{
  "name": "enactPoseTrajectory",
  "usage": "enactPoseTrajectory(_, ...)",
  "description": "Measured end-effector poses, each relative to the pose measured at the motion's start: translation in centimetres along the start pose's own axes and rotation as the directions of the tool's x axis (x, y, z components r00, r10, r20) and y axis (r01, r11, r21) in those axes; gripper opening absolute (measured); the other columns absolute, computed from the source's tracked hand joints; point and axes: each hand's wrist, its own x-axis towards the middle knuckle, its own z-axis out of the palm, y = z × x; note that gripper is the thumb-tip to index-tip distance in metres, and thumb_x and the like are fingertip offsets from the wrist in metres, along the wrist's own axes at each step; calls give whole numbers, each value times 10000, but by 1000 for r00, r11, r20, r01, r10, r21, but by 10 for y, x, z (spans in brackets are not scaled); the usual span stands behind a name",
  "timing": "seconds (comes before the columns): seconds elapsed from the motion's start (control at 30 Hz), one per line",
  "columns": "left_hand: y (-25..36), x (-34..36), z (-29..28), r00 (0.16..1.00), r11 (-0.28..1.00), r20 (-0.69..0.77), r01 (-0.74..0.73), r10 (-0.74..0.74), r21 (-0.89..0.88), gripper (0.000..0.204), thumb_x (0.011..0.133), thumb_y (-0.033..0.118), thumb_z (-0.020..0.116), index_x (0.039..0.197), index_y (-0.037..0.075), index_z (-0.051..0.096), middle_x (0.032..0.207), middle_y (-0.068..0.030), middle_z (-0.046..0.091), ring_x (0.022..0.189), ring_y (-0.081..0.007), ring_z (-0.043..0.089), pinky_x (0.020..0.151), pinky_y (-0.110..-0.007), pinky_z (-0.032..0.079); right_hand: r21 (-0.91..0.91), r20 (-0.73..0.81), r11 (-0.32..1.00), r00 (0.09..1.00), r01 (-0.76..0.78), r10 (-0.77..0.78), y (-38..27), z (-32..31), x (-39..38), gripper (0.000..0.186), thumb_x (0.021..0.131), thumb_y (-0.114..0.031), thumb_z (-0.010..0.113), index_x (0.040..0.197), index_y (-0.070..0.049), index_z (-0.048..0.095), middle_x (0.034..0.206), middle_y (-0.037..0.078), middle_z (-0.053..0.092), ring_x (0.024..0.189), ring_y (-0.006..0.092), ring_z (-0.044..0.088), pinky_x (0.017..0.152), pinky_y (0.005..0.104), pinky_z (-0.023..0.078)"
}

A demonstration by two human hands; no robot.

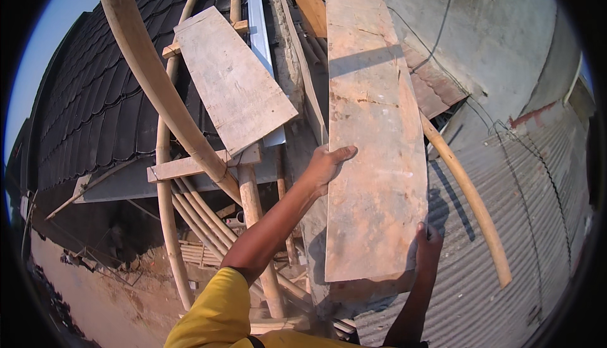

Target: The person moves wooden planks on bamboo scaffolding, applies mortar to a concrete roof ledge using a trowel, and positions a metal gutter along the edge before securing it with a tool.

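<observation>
A long, weathered plywood board [376, 177], stained with pale and orange patches, stands lengthwise in front of me. My left hand [330, 164] grips its left edge, thumb lying over the face and fingers hidden behind. Lower down, my right hand [429, 244] is closed round the right edge near the bottom corner, its fingers mostly out of sight behind the board. To the left, a shorter plywood piece [237, 79] lies across the bamboo scaffold, apart from both hands.
Bamboo poles [142, 63] with wooden crosspieces [183, 168] rise at the left, beside a dark tiled roof [88, 95]. Corrugated roofing [480, 234] spreads below right, with a curved bamboo pole [468, 190] over it. A grey wall [480, 38] stands behind; cables hang along it. Ground shows far below left.
</observation>
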Motion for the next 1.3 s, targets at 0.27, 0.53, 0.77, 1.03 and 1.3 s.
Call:
enactPoseTrajectory(0.27,-57,113,-40,946,940,-53,324,-320,111,583,888,319,674,1283,-83,526,1299,-249,540,1177,-327,553,959,-420,468,-193,-7,940,958,-282,286,12,31,52,476,887,-354,667,985,111,647,855,147,657,777,184,586,697,363,468)
enactPoseTrajectory(0.53,-91,148,-73,932,833,-237,354,-275,424,595,850,335,711,1266,-60,551,1387,-244,451,1197,-290,497,913,-389,443,212,404,786,785,-580,470,31,15,51,709,831,-341,744,1338,47,434,1227,187,605,1086,273,615,889,392,497)
enactPoseTrajectory(0.77,-30,180,-49,933,735,-358,267,-35,623,467,831,288,721,1085,-98,653,1119,-212,676,1007,-333,660,822,-374,515,607,501,606,840,-514,211,59,56,86,592,848,-160,725,1343,35,466,1168,136,635,997,228,646,827,357,529)
enactPoseTrajectory(1.03,15,22,-29,798,505,-62,-317,600,803,451,895,239,672,1241,-28,563,1316,-217,557,1228,-311,543,1016,-376,419,588,424,673,880,-449,216,41,120,187,359,804,-72,737,1122,46,620,1012,129,682,853,225,688,756,367,554)
enactPoseTrajectory(1.3,-108,-181,-124,903,723,-317,9,291,690,423,957,112,604,1334,-30,474,1283,-143,553,1198,-207,537,1024,-339,425,346,385,875,902,-339,197,27,189,318,544,723,-132,820,1142,123,585,1049,221,661,902,300,672,793,433,519)
